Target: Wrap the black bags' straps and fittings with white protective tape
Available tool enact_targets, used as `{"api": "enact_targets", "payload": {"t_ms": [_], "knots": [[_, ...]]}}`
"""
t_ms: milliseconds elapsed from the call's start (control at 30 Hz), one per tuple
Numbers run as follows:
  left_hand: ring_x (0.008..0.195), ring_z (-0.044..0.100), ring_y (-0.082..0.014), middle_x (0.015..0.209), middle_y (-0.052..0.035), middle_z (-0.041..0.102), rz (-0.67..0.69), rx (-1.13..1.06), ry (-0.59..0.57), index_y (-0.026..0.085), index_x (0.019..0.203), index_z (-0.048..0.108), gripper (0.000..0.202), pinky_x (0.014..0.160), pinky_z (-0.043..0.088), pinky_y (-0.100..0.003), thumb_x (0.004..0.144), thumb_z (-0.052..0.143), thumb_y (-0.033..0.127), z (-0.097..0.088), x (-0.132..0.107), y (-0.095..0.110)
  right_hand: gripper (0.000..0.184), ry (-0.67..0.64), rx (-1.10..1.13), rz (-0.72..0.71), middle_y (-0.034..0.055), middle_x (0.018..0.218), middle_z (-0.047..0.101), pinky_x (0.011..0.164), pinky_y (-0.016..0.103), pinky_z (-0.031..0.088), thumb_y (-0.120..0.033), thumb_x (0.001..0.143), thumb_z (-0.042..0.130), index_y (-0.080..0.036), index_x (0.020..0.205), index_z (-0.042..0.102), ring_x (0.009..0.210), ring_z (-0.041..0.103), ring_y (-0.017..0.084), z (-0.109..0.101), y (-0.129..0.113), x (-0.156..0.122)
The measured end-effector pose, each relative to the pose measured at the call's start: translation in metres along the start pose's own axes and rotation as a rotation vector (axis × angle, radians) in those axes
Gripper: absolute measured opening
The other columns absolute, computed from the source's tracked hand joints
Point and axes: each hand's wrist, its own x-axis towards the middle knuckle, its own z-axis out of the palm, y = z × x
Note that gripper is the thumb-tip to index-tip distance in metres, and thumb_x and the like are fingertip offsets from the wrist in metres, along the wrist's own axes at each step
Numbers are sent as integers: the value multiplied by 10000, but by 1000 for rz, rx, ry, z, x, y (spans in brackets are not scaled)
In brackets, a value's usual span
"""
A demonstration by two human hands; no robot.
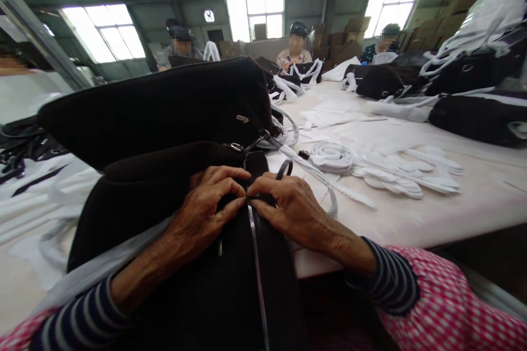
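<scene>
A black bag lies in front of me, its silver zipper running down toward me. My left hand rests on the bag, thumb and forefinger pinched at the zipper line. Opposite it, my right hand pinches the same spot, and the fingertips of both hands meet there. What lies between the fingertips is too small to make out. A small black loop sticks up behind my right fingers. Directly behind stands another black bag with a metal zipper pull.
White wrapped straps trail over the pale table. A coiled white strip and flat white pieces lie to the right. More black bags are piled at far right. Several people sit across the table, one in the middle.
</scene>
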Motion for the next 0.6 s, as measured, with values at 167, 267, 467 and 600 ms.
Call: {"api": "enact_targets", "payload": {"t_ms": [167,267,467,600], "knots": [[1245,542,-277,1307,-59,663,40,73,10,219,904,637,79,1051,408,-500,964,586,214,2,0,3,108,-26,-84,-83,5,889,690,670,263,355,-99,859,669,-192,909,695,738,590,142,4,2,2],[1257,532,-281,1319,-73,659,76,181,12,214,916,629,73,1050,384,-518,963,583,182,4,0,4,99,-29,-139,-130,24,891,692,670,272,356,-108,856,650,-177,918,681,742,583,155,8,4,4],[1277,513,-277,1350,-47,650,80,191,-32,224,962,652,95,1090,321,-543,991,570,185,1,-2,6,151,26,43,-111,9,886,712,675,257,398,-90,883,626,-186,936,729,728,615,137,4,7,3],[1259,531,-266,1367,-24,643,-23,-53,-16,223,870,668,154,1088,360,-484,996,581,235,-7,-3,9,178,107,172,41,-15,862,751,711,253,446,-78,862,657,-209,911,768,778,669,146,-8,8,1]]}}
